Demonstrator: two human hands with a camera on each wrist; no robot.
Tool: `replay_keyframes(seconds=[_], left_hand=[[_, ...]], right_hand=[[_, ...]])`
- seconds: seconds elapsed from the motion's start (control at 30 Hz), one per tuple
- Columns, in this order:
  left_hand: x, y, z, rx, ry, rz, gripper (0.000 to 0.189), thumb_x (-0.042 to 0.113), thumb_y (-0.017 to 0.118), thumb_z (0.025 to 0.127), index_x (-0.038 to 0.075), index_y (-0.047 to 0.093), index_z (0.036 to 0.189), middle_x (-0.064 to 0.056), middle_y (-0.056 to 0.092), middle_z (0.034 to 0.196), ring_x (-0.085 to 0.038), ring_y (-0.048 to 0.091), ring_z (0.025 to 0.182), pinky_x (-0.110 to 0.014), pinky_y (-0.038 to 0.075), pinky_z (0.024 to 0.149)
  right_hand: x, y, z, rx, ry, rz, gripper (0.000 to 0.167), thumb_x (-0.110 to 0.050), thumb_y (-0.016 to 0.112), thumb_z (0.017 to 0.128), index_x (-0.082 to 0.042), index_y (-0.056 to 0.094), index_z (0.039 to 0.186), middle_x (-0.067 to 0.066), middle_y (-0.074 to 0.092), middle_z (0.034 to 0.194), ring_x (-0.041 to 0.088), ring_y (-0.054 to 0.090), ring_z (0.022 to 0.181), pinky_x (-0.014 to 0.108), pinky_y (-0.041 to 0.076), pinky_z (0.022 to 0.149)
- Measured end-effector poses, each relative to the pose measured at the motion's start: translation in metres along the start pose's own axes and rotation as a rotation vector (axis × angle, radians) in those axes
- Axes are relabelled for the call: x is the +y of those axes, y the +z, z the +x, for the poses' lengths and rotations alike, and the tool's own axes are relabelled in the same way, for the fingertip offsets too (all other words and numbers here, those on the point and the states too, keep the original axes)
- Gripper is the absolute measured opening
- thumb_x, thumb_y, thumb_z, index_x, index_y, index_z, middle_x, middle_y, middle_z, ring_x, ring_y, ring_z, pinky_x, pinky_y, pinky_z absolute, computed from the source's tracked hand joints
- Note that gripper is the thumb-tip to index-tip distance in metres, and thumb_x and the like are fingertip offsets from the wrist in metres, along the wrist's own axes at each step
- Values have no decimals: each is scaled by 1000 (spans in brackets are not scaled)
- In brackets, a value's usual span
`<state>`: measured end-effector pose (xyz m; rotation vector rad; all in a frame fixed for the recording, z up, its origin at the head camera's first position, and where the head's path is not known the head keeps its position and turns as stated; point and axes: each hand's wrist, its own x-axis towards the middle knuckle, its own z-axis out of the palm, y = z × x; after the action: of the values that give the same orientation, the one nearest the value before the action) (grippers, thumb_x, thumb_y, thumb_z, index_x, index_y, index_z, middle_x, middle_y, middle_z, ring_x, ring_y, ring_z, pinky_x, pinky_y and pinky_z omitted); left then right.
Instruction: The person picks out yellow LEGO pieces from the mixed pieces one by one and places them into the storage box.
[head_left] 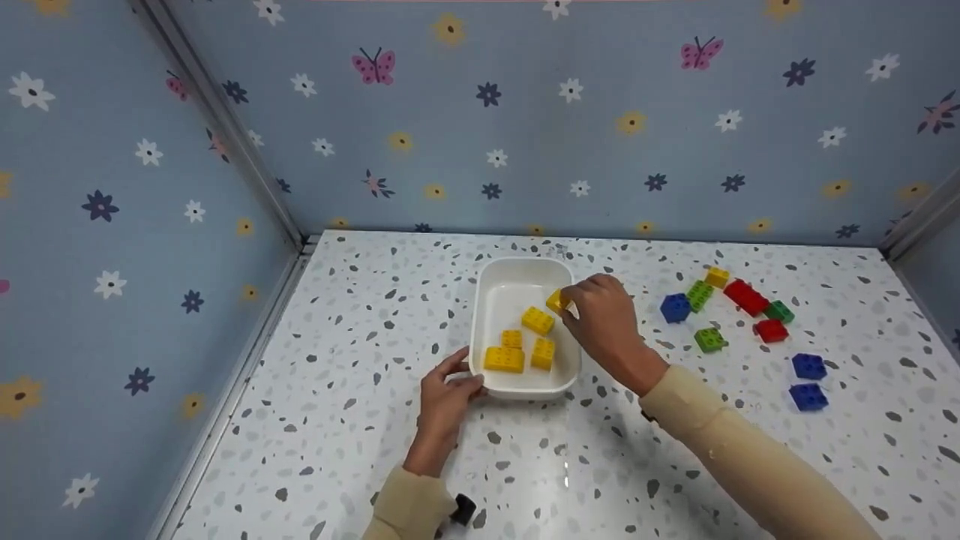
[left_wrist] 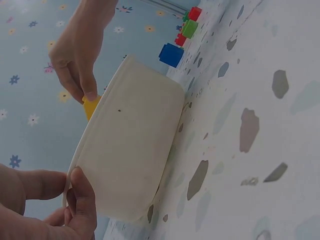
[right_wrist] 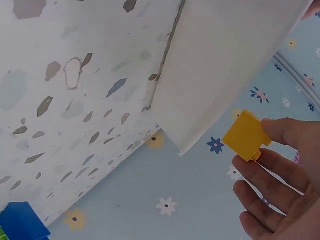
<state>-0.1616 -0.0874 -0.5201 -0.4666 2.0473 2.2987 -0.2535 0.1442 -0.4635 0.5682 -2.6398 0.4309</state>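
Note:
A white plastic tub (head_left: 525, 273) stands on the speckled table with several yellow building bricks (head_left: 504, 359) lying inside. My left hand (head_left: 442, 397) pinches the tub's near left corner, thumb and fingers on either side of the rim, as the left wrist view shows. Over the tub's right rim, my right hand (head_left: 607, 322) holds a yellow brick (right_wrist: 246, 136) between thumb and fingertips. In the right wrist view that brick is apart from the tub's wall, with its studs toward the palm.
Loose bricks lie right of the tub: a blue brick (head_left: 676, 307), green bricks (head_left: 709, 340), red bricks (head_left: 745, 297) and a small yellow one (head_left: 717, 277). Two more blue bricks (head_left: 808, 366) sit nearer the front right. A flowered wall panel (head_left: 525, 135) borders the table's back.

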Motion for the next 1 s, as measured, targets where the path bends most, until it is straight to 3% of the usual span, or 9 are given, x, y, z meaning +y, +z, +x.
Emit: replay_keyframes(seconds=[0.67, 1.0], left_hand=[[0, 0, 0, 18, -7, 13, 58, -10, 68, 92, -5, 56, 149, -21, 57, 124, -16, 67, 83, -28, 65, 77], [1, 1, 1, 25, -19, 13, 57, -10, 69, 92, -4, 57, 148, -22, 57, 126, -16, 67, 84, -29, 65, 77]], right_hand=[[-28, 13, 20, -71, -36, -13, 14, -11, 88, 87, -3, 82, 97, 9, 78, 89, 30, 66, 93, 44, 56, 98], [-42, 18, 33, -146, -61, -44, 12, -11, 84, 91, -3, 82, 99, 10, 78, 92, 30, 65, 94, 44, 53, 105]])
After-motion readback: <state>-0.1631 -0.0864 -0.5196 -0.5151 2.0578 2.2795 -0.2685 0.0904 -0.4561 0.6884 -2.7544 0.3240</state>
